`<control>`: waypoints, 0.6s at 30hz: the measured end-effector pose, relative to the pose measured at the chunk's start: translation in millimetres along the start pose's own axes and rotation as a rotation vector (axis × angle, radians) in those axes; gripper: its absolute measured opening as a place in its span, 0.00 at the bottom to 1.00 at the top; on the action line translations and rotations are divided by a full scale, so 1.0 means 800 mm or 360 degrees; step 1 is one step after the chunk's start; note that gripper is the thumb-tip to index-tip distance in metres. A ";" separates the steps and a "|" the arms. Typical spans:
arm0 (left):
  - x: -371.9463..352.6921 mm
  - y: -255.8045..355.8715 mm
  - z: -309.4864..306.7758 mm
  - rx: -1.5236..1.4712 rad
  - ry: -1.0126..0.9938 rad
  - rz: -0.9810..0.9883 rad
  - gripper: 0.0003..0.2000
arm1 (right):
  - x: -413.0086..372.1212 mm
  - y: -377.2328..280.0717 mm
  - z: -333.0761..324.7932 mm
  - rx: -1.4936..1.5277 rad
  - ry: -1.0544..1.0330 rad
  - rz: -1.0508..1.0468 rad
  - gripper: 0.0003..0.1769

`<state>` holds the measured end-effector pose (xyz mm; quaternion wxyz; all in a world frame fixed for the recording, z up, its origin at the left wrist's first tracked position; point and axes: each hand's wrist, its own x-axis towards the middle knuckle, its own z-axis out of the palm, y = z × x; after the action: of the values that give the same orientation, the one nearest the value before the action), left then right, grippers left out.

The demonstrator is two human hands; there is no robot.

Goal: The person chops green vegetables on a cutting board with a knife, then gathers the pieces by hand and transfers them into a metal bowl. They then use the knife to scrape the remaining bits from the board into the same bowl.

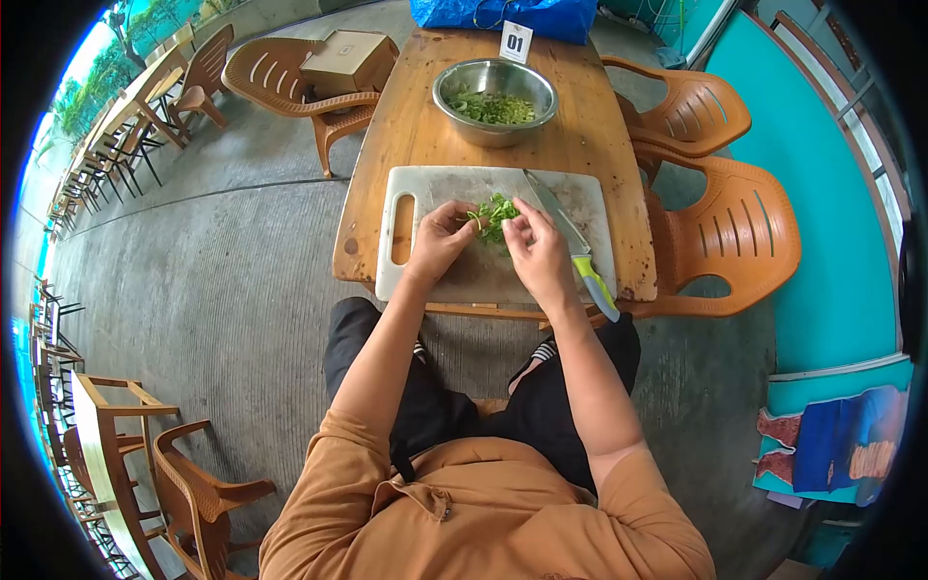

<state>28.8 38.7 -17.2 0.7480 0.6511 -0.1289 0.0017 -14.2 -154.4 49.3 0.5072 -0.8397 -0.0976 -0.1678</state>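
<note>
My left hand (445, 239) is closed, with the stems of a small bunch of leafy green herbs (497, 215) pinched between thumb and fingers. At the right side of the bunch, my right hand (536, 249) has its thumb and curled fingers around the leaf edge. Both hands are above a white cutting board (449, 182) with a handle slot on its left. A knife (563, 215) with a green and grey handle lies along the board's right side, close to my right hand, its handle end past the front edge. Beyond the board stands a steel bowl (495, 135) holding chopped greens.
The wooden table (396, 126) also bears a number card (516, 43) marked 01 and a blue bag (503, 14) at its far end. Orange plastic chairs (739, 232) stand close on the right. Another chair (338, 130) at the left holds a cardboard box (350, 58).
</note>
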 end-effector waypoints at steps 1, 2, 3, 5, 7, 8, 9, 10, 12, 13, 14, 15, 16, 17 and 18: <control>0.001 -0.002 -0.001 0.0003 0.0006 0.0003 0.14 | 0.004 0.004 0.004 0.0004 -0.0004 -0.0004 0.19; 0.002 -0.003 -0.003 -0.0040 -0.0026 0.0011 0.13 | 0.009 0.008 0.008 0.0078 -0.0073 0.0070 0.17; 0.002 -0.003 -0.004 -0.0083 -0.0056 0.0018 0.13 | 0.012 0.006 0.011 0.0152 -0.0144 0.0146 0.16; 0.003 -0.004 -0.005 -0.0045 -0.0044 0.0022 0.12 | 0.017 0.005 0.010 0.0236 -0.0184 0.0180 0.13; 0.000 -0.002 -0.004 -0.0006 -0.0043 0.0022 0.12 | 0.016 0.001 0.010 0.0320 -0.0216 0.0221 0.11; 0.000 0.000 -0.003 -0.0076 -0.0004 0.0004 0.12 | 0.016 0.000 0.010 0.0361 -0.0211 0.0250 0.10; 0.001 0.003 -0.001 -0.0149 0.0034 -0.0011 0.11 | 0.018 -0.001 0.009 0.0398 -0.0205 0.0276 0.09; 0.001 0.006 0.001 -0.0150 0.0035 -0.0003 0.11 | 0.018 0.002 0.008 0.0396 -0.0206 0.0268 0.09; 0.001 0.008 0.001 -0.0116 0.0153 -0.0027 0.12 | 0.016 0.013 0.005 0.0524 -0.0102 0.0246 0.09; 0.002 0.004 0.000 -0.0118 0.0159 -0.0024 0.12 | 0.016 0.019 0.001 0.0522 -0.0107 0.0242 0.09; 0.005 0.002 0.000 -0.0133 0.0187 -0.0043 0.13 | 0.016 0.025 -0.003 0.0478 -0.0063 0.0230 0.08; 0.007 0.000 0.000 -0.0147 0.0212 -0.0064 0.13 | 0.015 0.024 -0.008 0.0435 -0.0016 0.0221 0.08; 0.007 -0.002 -0.001 -0.0144 0.0209 -0.0066 0.13 | 0.013 0.023 -0.014 0.0526 0.0003 0.0318 0.08; 0.008 -0.003 -0.002 -0.0169 0.0207 -0.0045 0.13 | 0.009 0.022 -0.017 0.0530 0.0010 0.0321 0.08; 0.007 -0.002 -0.001 -0.0192 0.0205 -0.0025 0.12 | 0.005 0.021 -0.019 0.0602 0.0063 0.0327 0.08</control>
<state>35.0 38.4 -17.4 0.7925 0.6045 -0.0752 0.0300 -7.4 -175.7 43.4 0.6721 -0.7315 -0.0312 -0.1103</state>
